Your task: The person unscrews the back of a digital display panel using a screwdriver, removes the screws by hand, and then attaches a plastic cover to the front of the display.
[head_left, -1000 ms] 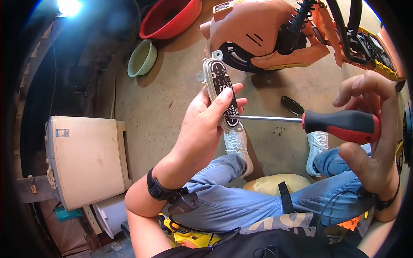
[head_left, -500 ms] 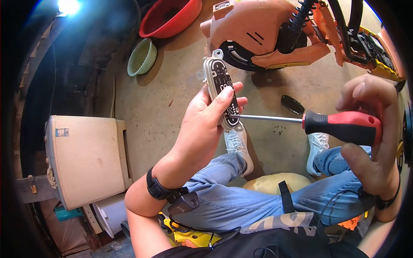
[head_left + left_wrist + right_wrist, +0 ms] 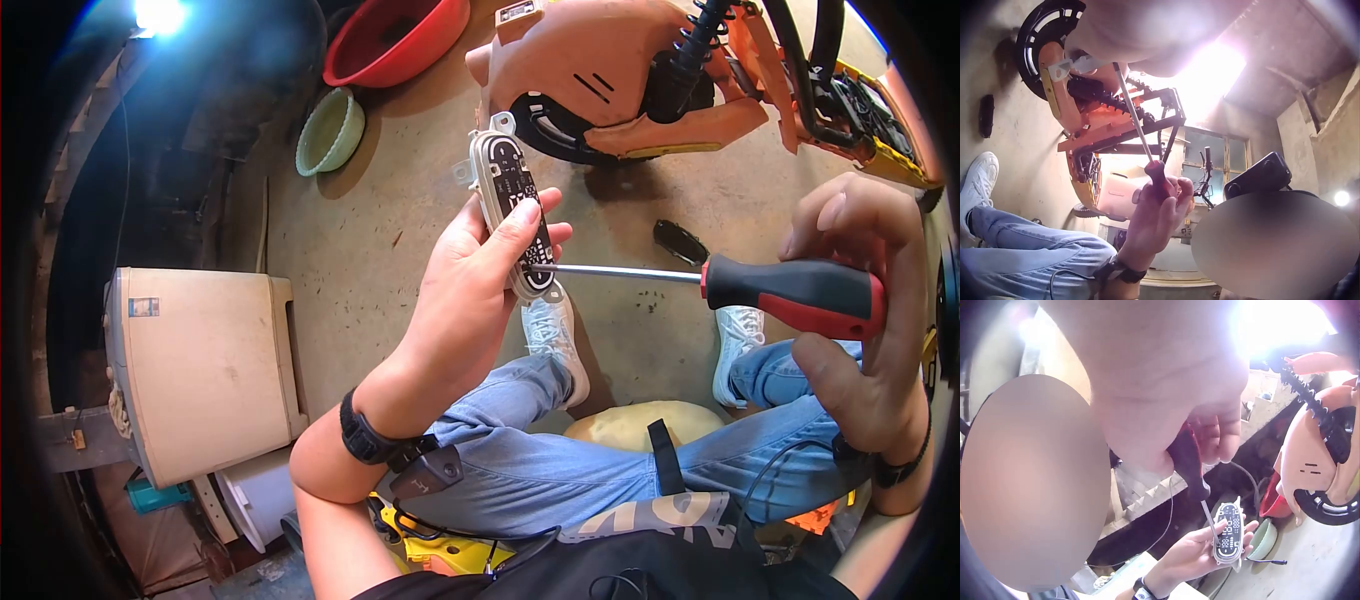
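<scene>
An oval display panel [image 3: 515, 190] with a black face and pale rim is gripped by the left hand [image 3: 470, 280], thumb across its face. The right hand [image 3: 865, 290] holds the red and black handle of a screwdriver [image 3: 800, 297], its butt end against the palm. The metal shaft reaches left, and its tip touches the panel's lower part. In the right wrist view the panel [image 3: 1230, 534] shows white segment markings, with the screwdriver [image 3: 1192, 462] tip at its lower left edge. The left wrist view shows the right hand [image 3: 1157, 219] around the handle.
An orange scooter [image 3: 590, 70] stands ahead, beyond a small black part [image 3: 680, 244] on the floor. A red basin [image 3: 395, 45] and a green basin [image 3: 332, 134] lie at upper left. A beige cabinet [image 3: 205, 365] stands at left.
The screwdriver handle has turned about its axis, showing its red and black areas differently. The panel and left hand have shifted very slightly; the tip stays on the panel.
</scene>
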The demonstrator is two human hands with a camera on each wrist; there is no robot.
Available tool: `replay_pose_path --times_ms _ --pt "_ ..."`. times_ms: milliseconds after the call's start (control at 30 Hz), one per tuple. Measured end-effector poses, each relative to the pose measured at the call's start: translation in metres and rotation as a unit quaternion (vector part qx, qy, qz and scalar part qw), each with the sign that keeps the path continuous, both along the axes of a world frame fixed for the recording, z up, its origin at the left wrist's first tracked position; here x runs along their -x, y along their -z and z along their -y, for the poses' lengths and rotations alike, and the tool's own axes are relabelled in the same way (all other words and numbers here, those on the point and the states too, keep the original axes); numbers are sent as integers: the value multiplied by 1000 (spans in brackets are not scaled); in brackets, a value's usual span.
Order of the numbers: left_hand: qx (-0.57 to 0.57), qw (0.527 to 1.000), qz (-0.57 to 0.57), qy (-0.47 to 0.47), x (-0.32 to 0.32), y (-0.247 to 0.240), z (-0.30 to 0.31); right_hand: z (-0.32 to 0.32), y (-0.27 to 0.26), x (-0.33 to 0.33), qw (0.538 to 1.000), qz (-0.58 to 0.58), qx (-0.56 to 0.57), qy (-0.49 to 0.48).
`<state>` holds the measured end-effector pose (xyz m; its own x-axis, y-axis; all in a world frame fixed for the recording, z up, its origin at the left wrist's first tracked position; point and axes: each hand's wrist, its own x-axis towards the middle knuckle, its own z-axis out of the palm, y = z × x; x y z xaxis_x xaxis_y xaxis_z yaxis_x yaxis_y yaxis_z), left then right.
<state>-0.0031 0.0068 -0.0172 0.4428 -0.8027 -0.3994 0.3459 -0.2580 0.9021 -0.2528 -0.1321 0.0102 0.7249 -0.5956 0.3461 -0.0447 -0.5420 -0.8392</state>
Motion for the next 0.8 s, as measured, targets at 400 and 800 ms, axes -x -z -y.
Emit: replay_pose_path --times_ms 400,800 --pt "3 1000 6 1 0 -1 0 -3 -1 -5 998 -19 -43 42" --pt "8 1000 0 3 1 -2 1 4 -6 3 998 -66 -19 -6"
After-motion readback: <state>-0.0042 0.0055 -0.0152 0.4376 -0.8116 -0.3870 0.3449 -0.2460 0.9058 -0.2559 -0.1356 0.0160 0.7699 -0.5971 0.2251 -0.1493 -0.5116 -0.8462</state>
